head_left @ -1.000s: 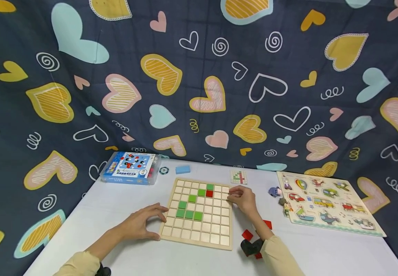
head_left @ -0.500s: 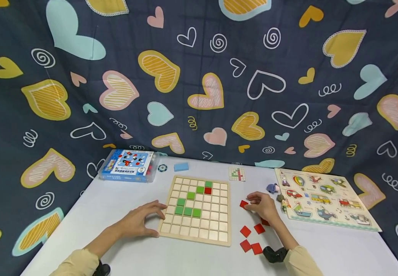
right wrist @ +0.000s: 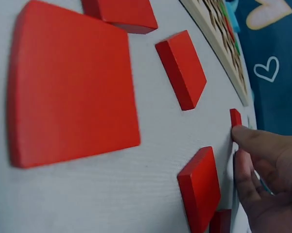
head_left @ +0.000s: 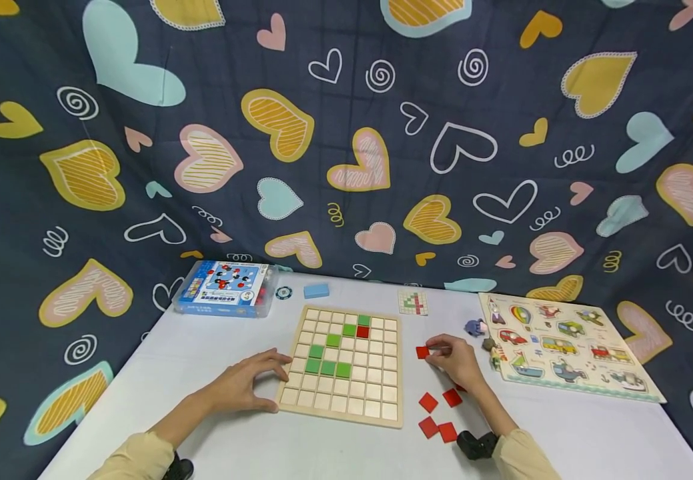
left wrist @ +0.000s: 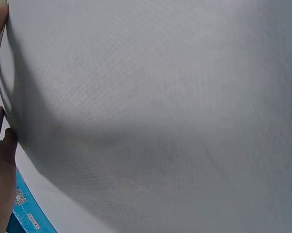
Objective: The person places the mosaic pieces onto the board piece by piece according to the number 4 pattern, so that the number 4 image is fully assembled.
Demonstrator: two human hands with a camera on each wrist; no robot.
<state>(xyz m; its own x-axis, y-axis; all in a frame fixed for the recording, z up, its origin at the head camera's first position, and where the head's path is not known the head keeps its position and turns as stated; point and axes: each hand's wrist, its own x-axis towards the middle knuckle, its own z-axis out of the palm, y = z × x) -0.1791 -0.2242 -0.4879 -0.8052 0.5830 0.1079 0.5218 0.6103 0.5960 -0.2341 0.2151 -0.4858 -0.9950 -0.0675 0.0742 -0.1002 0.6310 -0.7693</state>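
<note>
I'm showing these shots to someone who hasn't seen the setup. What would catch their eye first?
The wooden grid board at table centre, with green tiles and one red, steadied by the left hand. Right of it, the right hand pinches a red tile above loose red tiles. Behind hangs a dark heart-patterned cloth.

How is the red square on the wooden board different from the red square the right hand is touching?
The red square on the board lies flat in a cell of the grid board, beside a green square; the red tile by the right hand is off the board, over the white table. No hand touches the board one; the right hand has its fingertips on the other. Both are red, square and look like the same kind of tile.
</note>
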